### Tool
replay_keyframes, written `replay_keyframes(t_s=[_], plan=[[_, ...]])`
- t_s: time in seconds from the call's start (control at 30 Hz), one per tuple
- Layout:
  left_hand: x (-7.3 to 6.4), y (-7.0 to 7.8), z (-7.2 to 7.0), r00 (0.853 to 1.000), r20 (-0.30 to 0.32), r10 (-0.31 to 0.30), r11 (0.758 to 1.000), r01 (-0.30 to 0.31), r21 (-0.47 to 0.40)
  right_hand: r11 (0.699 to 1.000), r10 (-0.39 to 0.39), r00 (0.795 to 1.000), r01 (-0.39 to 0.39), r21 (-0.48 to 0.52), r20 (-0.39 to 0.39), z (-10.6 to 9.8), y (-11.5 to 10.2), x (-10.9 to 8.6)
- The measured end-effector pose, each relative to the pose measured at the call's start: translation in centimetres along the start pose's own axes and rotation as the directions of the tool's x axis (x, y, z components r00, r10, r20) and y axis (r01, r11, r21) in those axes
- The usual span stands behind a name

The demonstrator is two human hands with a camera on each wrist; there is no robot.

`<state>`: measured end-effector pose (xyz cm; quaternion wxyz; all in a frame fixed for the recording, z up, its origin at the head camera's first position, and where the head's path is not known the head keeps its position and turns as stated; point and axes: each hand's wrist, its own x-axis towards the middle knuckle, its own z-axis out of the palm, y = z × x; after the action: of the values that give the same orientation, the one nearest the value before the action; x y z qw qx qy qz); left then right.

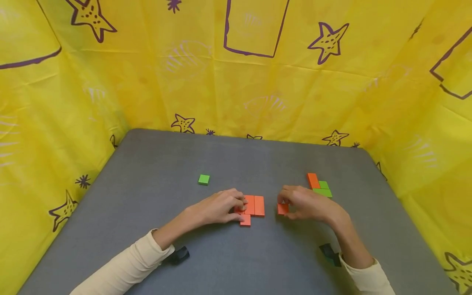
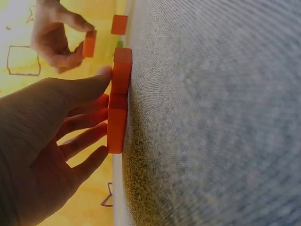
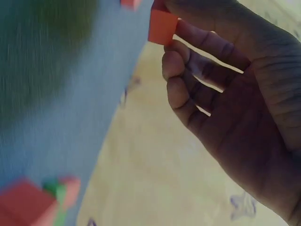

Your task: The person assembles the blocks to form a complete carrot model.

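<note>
- Grey tabletop (image 1: 221,262) with rounded far corners
- Green block (image 1: 204,179) lying left of centre
- Orange blocks (image 1: 259,206) grouped mid-table
- Orange-and-green cluster (image 1: 323,192) at right

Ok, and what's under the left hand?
Orange blocks lie partly under the left hand; their right side shows in the head view. Their left side is partly covered, so I can't tell the full outline there.
</note>
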<state>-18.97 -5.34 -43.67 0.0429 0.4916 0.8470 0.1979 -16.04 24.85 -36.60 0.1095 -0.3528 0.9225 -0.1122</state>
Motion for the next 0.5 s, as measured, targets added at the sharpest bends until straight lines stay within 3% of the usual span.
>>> replay_keyframes(t_s=[0.27,0.5], plan=[[0.0,0.0,-0.1,1.000,-0.015,0.013,1.000,-0.012,0.011,0.993,-0.117,0.992,0.118,-0.015,0.054,2.9,-2.7,3.6],[0.0,0.0,0.0,1.000,-0.007,0.006,1.000,-0.006,-0.004,0.980,-0.194,0.981,0.195,-0.031,0.013,4.5,-3.5,4.5]])
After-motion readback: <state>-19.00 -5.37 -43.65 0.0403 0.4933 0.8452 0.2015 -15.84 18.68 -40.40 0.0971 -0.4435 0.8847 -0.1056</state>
